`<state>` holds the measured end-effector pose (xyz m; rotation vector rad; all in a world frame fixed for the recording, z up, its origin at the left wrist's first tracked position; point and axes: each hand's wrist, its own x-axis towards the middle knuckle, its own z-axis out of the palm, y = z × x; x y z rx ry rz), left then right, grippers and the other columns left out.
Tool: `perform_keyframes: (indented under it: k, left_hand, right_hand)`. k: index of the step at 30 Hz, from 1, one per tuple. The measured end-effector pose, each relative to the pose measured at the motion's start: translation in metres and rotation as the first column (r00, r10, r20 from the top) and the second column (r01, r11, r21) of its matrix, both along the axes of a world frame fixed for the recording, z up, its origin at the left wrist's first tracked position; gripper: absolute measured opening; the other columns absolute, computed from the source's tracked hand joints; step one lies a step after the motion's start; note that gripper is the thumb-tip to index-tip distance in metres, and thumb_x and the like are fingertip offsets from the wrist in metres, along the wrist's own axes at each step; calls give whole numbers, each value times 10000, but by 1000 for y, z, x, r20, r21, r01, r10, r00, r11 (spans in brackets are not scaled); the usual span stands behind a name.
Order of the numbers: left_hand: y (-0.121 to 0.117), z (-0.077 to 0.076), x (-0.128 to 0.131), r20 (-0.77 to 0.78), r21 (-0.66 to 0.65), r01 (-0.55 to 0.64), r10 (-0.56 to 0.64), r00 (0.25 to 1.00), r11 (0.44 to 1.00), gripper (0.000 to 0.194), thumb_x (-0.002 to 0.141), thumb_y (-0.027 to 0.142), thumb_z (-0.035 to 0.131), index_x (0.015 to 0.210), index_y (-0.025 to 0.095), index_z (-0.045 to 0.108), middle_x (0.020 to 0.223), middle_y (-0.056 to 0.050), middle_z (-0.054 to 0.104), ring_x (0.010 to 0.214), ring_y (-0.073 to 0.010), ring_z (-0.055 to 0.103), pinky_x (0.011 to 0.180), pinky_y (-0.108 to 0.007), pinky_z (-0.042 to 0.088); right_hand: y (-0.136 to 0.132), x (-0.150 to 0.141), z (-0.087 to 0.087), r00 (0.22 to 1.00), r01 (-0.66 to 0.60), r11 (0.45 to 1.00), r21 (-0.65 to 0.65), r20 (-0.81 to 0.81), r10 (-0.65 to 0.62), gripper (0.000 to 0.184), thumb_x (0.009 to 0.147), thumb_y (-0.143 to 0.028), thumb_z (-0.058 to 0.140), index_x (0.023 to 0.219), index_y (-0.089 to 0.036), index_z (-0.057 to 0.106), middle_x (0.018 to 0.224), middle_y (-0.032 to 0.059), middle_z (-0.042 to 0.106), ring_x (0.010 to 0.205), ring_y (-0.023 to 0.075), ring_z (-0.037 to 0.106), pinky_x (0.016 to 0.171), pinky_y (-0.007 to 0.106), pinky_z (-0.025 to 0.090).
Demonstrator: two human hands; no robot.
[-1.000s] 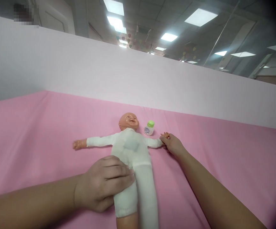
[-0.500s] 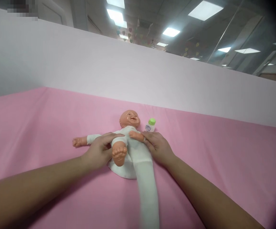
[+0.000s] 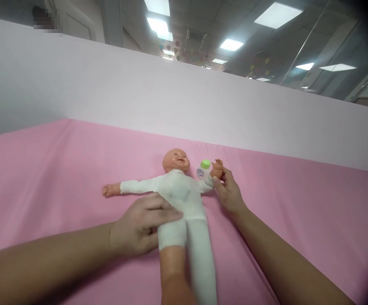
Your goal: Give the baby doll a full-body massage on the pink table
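Note:
A baby doll (image 3: 185,197) with a white cloth body lies on its back, its head at the far end. My left hand (image 3: 144,222) is wrapped round the top of the doll's leg on the left, fingers over the white cloth, thumb beneath. That leg's bare plastic lower part (image 3: 173,262) points toward me. With its thumb and fingers, my right hand (image 3: 230,188) grips the doll's arm on the right at the wrist, the small plastic hand (image 3: 217,167) sticking up. A small clear bottle with a green cap (image 3: 205,164) stands just beside that arm.
Pink sheeting (image 3: 85,156) covers the surface under the doll, with a few creases. Behind it rises a white padded wall (image 3: 139,93), topped by glass that shows ceiling lights. A blurred-out patch is at the upper left.
The doll's raised leg has come down toward me, with my left hand on its thigh. My right hand has drawn the doll's arm from across its chest out to the right.

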<state>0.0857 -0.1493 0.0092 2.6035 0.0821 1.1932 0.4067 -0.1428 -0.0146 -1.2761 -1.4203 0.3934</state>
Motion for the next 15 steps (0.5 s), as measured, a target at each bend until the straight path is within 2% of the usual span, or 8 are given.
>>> perform_keyframes:
  k: [2, 5, 8, 11, 13, 15]
  left_hand:
    - [-6, 2, 1, -35, 62, 31, -29, 999, 998, 466, 929, 279, 627, 1394, 290, 592, 979, -78, 705, 831, -206, 668, 736, -342, 562]
    - [-10, 2, 1, -53, 134, 35, -28, 998, 990, 487, 917, 284, 603, 1403, 274, 573, 987, -93, 718, 814, -223, 659, 728, -372, 551]
    - [-13, 3, -1, -66, 193, 53, -41, 997, 980, 486, 892, 263, 607, 1377, 243, 591, 1001, -106, 731, 789, -230, 644, 712, -388, 540]
    - [-16, 4, -2, -77, 213, 53, -37, 996, 976, 451, 904, 244, 583, 1355, 243, 605, 1015, -106, 736, 802, -232, 645, 727, -395, 545]
    - [-16, 3, -1, -73, 195, 41, -27, 997, 980, 432, 917, 238, 571, 1347, 247, 611, 1028, -105, 727, 843, -232, 654, 755, -395, 555]
    - [-12, 1, 0, -59, 160, 12, -2, 998, 987, 429, 918, 221, 585, 1344, 248, 620, 1053, -104, 712, 881, -227, 658, 774, -383, 561]
  right_hand:
    - [8, 13, -6, 985, 94, 995, -36, -143, -98, 609, 918, -522, 639, 1435, -243, 479, 1460, 128, 581, 1323, 281, 576, 1015, 433, 550]
    - [19, 29, -13, 898, 161, 948, -276, -357, -256, 550, 838, -438, 703, 1318, -238, 524, 1265, 117, 682, 1130, 284, 689, 830, 409, 639]
    - [23, 39, -18, 864, 145, 881, -450, -376, -334, 505, 760, -407, 775, 1187, -217, 581, 1163, 130, 684, 938, 284, 725, 638, 385, 658]
    - [20, 38, -16, 866, 141, 891, -431, -384, -322, 629, 759, -506, 808, 1258, -231, 541, 1173, 132, 669, 856, 267, 729, 595, 399, 664]
    - [15, 31, -11, 855, 140, 931, -336, -433, -285, 711, 780, -550, 798, 1333, -250, 467, 1190, 121, 681, 879, 256, 738, 656, 403, 678]
    - [8, 19, -4, 862, 131, 969, -208, -458, -215, 700, 807, -538, 788, 1341, -255, 435, 1243, 120, 689, 985, 258, 738, 771, 412, 677]
